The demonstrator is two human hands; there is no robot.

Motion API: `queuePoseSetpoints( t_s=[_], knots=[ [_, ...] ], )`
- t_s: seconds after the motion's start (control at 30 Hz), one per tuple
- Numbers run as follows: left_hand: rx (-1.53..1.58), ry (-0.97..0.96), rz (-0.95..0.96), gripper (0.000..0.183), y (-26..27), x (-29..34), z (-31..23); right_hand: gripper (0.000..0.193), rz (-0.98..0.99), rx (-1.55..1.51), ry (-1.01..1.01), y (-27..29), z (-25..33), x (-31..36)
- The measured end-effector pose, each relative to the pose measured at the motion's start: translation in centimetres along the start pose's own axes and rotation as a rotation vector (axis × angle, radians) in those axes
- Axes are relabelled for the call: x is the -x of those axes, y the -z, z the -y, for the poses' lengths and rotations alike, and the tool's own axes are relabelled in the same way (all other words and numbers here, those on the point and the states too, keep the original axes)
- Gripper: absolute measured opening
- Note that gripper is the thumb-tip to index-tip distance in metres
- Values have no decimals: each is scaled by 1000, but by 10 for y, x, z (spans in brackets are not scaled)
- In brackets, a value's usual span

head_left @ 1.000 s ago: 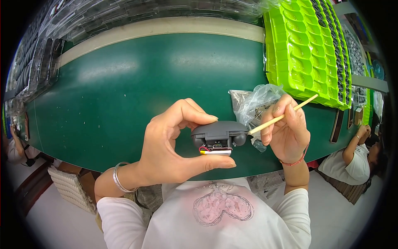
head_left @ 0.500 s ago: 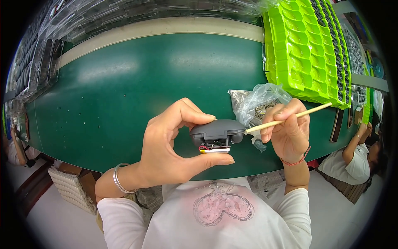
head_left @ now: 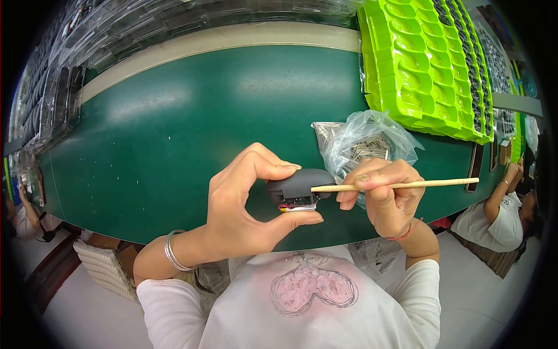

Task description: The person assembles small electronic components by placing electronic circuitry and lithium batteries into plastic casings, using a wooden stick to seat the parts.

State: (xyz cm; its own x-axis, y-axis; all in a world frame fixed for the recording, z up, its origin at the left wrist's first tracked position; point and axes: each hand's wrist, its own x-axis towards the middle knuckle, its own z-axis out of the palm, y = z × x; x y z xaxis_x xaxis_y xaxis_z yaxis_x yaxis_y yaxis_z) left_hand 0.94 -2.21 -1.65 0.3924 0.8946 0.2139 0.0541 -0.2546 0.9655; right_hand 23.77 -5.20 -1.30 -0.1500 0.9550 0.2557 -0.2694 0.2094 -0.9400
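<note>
Between the thumb and fingers of my left hand is a dark grey rounded plastic housing. Its lower side is open, showing small electronics, a red wire and a flat white piece with a yellow end by my thumb. My right hand pinches a thin pale wooden stick, held nearly level. The stick's left tip meets the right part of the housing's front. Just beyond my right hand lies a clear plastic bag holding many thin metal pins.
Bright green moulded trays are stacked at the far right, some with dark parts. Clear plastic trays line the back and far left of the green table. Another person sits at the right; a further person is at the left edge.
The stick's tip has moved left, from the housing's right edge onto its front, and the stick now lies flatter. My right hand has shifted slightly left and down. My left hand still grips the housing.
</note>
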Motion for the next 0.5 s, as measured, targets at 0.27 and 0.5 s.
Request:
queuePoseSetpoints(
  t_s=[0.27, 0.5],
  knots=[
    [-5, 13, 127, 63, 4, -6, -13, 21, -44, -168, -26, 8, 10, -4],
    [47, 39, 138, 66, 5, -2, -12, 25, -89, -344, -100, 12, 12, -5]
  ],
)
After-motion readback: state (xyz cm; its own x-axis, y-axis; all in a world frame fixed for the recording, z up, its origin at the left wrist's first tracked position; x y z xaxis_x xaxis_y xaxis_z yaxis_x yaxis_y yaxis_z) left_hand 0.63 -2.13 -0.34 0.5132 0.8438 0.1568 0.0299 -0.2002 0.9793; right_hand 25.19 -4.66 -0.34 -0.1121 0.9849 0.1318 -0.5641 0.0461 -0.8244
